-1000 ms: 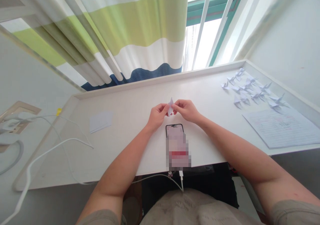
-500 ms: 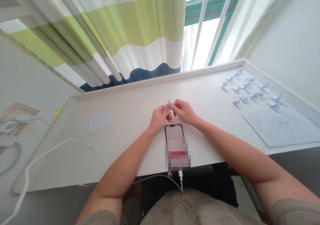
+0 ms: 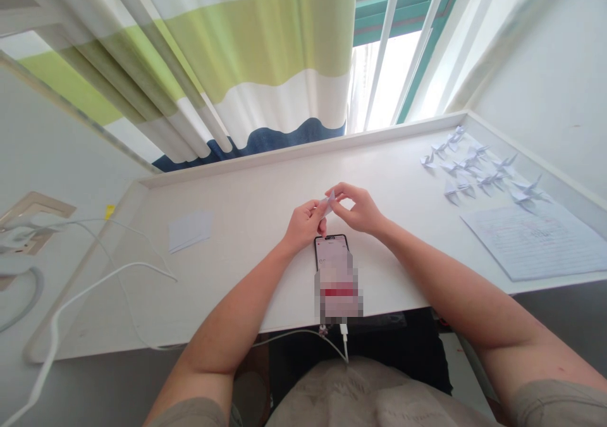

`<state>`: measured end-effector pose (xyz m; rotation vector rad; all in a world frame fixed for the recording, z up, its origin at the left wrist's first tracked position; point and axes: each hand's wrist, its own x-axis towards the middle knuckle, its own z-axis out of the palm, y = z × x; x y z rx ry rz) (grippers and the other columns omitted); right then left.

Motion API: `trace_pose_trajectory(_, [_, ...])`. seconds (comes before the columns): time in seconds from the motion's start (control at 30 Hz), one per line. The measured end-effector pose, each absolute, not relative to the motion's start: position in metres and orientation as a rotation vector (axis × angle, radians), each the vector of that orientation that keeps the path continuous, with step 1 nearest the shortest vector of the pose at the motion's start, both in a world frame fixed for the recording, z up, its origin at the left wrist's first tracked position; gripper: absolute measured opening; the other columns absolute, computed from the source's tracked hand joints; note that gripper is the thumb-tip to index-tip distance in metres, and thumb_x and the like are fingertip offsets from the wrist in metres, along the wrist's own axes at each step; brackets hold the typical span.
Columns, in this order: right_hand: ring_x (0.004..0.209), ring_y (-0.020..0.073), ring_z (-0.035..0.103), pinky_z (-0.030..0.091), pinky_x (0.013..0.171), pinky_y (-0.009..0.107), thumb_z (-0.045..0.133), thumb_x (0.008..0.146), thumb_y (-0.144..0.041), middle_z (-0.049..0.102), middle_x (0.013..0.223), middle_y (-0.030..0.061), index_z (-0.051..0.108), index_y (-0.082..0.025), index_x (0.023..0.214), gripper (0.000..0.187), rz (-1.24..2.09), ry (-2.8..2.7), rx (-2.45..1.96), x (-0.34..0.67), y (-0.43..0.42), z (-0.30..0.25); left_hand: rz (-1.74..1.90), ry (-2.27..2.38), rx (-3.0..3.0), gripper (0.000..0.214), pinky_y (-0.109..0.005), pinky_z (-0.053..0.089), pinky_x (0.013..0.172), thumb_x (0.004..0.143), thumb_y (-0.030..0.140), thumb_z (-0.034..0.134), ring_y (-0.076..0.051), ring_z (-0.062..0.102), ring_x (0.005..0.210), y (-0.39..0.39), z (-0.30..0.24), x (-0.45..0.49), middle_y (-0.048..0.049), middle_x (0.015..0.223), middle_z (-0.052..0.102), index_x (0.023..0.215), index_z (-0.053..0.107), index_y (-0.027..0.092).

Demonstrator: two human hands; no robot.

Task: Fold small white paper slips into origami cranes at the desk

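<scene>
A small piece of folded white paper (image 3: 329, 204) is held between my hands above the middle of the desk. My left hand (image 3: 306, 223) is closed on its lower left side, with the thumb along it. My right hand (image 3: 358, 209) pinches its right side between thumb and index finger. The fingers cover much of the paper, so its full shape is hidden. Just below my hands lies a phone (image 3: 332, 259) with its screen lit, partly blurred out. Several folded paper cranes (image 3: 474, 164) stand at the far right of the desk.
Written sheets of paper (image 3: 535, 243) lie at the right, near the cranes. A small stack of blank paper (image 3: 190, 231) rests at the left. White cables (image 3: 107, 291) loop over the left edge, and a charging plug (image 3: 344, 332) joins the phone. A raised rim (image 3: 294, 153) borders the desk's back.
My right hand has shifted slightly right and its fingers have spread around the folded paper. The paper now tilts more to the right. My left hand keeps its hold.
</scene>
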<state>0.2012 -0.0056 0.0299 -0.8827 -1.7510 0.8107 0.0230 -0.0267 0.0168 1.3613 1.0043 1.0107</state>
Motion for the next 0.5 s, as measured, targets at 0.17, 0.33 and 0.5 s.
trace_pose_trajectory(0.17, [0.081, 0.0216, 0.071, 0.062, 0.084, 0.044, 0.071, 0.09, -0.043, 0.074, 0.084, 0.0032, 0.065, -0.025, 0.087, 0.02, 0.84, -1.674, -0.94, 0.2, -0.005, 0.03, 1.004, 0.975, 1.377, 0.058, -0.025, 0.045, 0.049, 0.088, 0.077, 0.068, -0.011, 0.058, 0.045, -0.027, 0.018, 0.022, 0.0032, 0.055, 0.062, 0.089, 0.064, 0.019])
trace_pose_trajectory(0.33, [0.086, 0.0214, 0.071, 0.062, 0.085, 0.044, 0.071, 0.089, -0.041, 0.073, 0.093, 0.0038, 0.063, -0.026, 0.092, 0.017, 0.874, -1.579, -0.955, 0.194, -0.01, 0.033, 1.035, 0.966, 1.367, 0.058, -0.025, 0.044, 0.048, 0.085, 0.077, 0.072, -0.011, 0.056, 0.043, -0.029, 0.02, 0.024, 0.0038, 0.054, 0.062, 0.088, 0.062, 0.02])
trace_pose_trajectory(0.5, [0.087, 0.02, 0.069, 0.06, 0.081, 0.04, 0.069, 0.088, -0.033, 0.071, 0.093, 0.0026, 0.057, -0.026, 0.091, 0.014, 0.952, -1.441, -0.895, 0.187, -0.015, 0.034, 1.05, 0.94, 1.355, 0.059, -0.025, 0.044, 0.048, 0.083, 0.077, 0.074, -0.011, 0.058, 0.043, -0.031, 0.022, 0.026, 0.0028, 0.057, 0.065, 0.087, 0.06, 0.02])
